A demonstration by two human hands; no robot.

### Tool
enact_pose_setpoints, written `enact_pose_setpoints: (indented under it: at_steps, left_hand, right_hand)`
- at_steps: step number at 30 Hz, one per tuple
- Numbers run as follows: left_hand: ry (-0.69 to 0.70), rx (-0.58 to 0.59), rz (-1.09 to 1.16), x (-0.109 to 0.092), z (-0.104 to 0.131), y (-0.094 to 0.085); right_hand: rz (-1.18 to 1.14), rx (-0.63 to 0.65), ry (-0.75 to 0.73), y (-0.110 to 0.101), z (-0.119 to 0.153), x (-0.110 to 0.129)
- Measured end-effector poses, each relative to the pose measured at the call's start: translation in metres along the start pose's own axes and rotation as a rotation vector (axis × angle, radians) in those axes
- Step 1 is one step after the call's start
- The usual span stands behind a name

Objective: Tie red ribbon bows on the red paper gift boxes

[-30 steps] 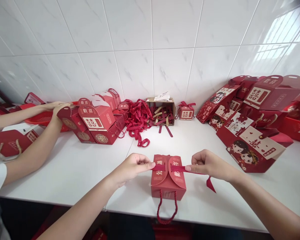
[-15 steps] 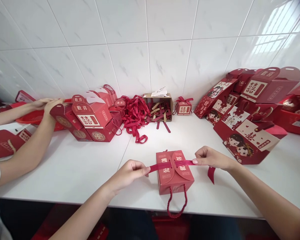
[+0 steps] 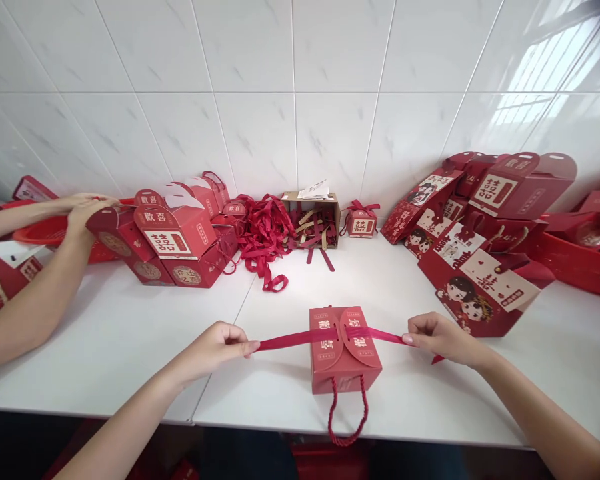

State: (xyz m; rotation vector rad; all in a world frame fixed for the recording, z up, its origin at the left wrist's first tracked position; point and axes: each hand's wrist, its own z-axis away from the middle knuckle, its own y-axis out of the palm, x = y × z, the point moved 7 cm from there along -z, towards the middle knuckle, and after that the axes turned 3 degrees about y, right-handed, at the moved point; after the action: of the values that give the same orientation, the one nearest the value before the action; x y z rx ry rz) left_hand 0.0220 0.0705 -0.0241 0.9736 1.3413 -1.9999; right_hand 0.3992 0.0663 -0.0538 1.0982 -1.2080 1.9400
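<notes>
Ribbon threaded through closed box, pulled taut, not yet tied.

Near desk (image 3: 130, 347) edge: small red box (image 3: 344, 350) with flaps shut, cord handle hanging over the front. Ribbon (image 3: 285, 342) stretched across the top, pinched in fingers of left hand (image 3: 211, 348) and right hand (image 3: 437, 337); no bow yet. Farther back: loose ribbon pile (image 3: 263, 233), carton of strips (image 3: 314, 220), one bowed box (image 3: 361, 220).

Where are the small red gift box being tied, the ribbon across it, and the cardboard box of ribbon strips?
small red gift box (image 3: 344, 370), head view, front wall.
red ribbon (image 3: 283, 342), head view, taut left stretch.
cardboard box (image 3: 310, 197), head view, top rim.
</notes>
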Motion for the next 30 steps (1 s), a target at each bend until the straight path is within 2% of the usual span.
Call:
enact_pose_setpoints:
  at_steps: [2,3,4,6,7,8,9,10,12,14,16,19,22,24,27,30]
  left_hand:
    - [0.027,-0.003,-0.057,-0.001,-0.002,0.006]
    - [0.05,-0.03,-0.089,-0.003,-0.001,0.006]
    - [0.082,-0.095,-0.127,-0.006,0.001,0.004]
    - [0.163,-0.32,-0.215,-0.015,0.012,-0.009]
    - [0.207,-0.435,-0.255,-0.02,0.021,-0.014]
    - [0.244,-0.507,-0.287,-0.026,0.03,-0.016]
    - [0.269,-0.516,-0.303,-0.03,0.037,-0.012]
    - [0.287,-0.461,-0.308,-0.034,0.042,-0.002]
    - [0.302,-0.24,-0.285,-0.041,0.048,0.029]
    - [0.321,-0.098,-0.269,-0.049,0.05,0.058]
    - [0.304,-0.064,-0.207,-0.054,0.046,0.076]
    - [0.198,-0.116,0.073,-0.051,0.033,0.083]
    - [0.08,-0.247,0.521,-0.039,0.021,0.079]
    - [0.058,-0.266,0.835,-0.034,0.015,0.082]
    - [0.065,-0.262,1.191,-0.033,0.008,0.087]
    - [0.003,-0.389,1.341,-0.025,0.009,0.086]
  right_hand:
    - [0.063,-0.105,0.006,0.0,0.002,-0.003]
    - [0.105,-0.201,-0.01,-0.003,0.005,-0.003]
    - [0.151,-0.325,-0.037,-0.007,0.01,-0.002]
    - [0.229,-0.621,-0.112,-0.014,0.028,0.004]
    - [0.251,-0.738,-0.15,-0.013,0.039,0.007]
    - [0.262,-0.795,-0.187,-0.009,0.048,0.011]
    - [0.262,-0.79,-0.224,-0.001,0.055,0.016]
    - [0.252,-0.728,-0.265,0.01,0.058,0.021]
    - [0.204,-0.513,-0.303,0.038,0.056,0.031]
    - [0.143,-0.363,-0.265,0.062,0.05,0.035]
    - [0.02,-0.326,-0.166,0.076,0.041,0.033]
    - [-0.452,-0.367,-0.026,0.086,0.029,0.02]
    - [-1.066,-0.389,0.006,0.096,0.022,0.009]
    - [-1.346,-0.379,0.004,0.099,0.017,0.005]
    - [-1.57,-0.418,-0.019,0.094,0.013,0.0]
    - [-1.624,-0.514,-0.057,0.08,0.014,-0.003]
